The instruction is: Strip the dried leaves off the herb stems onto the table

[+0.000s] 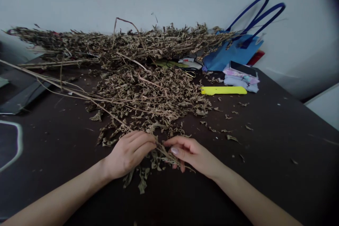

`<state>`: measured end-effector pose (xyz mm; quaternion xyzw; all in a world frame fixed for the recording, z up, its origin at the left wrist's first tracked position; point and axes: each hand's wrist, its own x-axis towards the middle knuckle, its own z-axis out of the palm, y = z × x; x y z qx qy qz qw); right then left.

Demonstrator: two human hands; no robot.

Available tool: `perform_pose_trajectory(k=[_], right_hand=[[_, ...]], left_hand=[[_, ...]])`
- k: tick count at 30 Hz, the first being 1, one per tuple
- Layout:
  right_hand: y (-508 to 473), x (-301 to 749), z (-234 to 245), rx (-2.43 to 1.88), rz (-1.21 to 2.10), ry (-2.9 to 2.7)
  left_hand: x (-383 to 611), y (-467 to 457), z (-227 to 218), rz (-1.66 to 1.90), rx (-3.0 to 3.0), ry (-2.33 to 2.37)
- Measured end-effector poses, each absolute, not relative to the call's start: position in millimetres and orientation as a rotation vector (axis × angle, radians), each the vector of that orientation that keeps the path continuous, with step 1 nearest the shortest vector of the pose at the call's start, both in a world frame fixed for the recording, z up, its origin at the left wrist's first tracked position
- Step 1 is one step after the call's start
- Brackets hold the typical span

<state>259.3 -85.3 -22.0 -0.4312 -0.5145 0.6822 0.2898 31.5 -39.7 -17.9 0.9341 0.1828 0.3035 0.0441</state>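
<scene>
While the left hand [129,151] grips the dried stem [114,116], the right hand [192,152], its hold unclear, should pluck leaves [142,184] gently.

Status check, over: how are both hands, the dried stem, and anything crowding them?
Left hand closed around dried stem. Right hand at its leafy end, grip unclear. Dried leaf pile close beyond; yellow object well clear.

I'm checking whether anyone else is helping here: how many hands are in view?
2: the left hand, closed around a dried stalk, and the right hand, at the leafy end just beside it. No other hand shows.
</scene>
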Motion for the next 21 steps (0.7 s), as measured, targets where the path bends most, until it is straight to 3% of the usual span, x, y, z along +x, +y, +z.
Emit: perform_pose_trajectory(k=[8, 21], right_hand=[[-84.6, 257.6, -22.7, -1.052, 1.978, -1.168], [-83.5, 258.4, -24.0, -1.106, 1.869, -1.044]], left_hand=[[33.1, -40.5, -16.1, 0.930, 2.871, 0.538], [31.2, -38.8, -15.1, 0.881, 2.987, 0.563]])
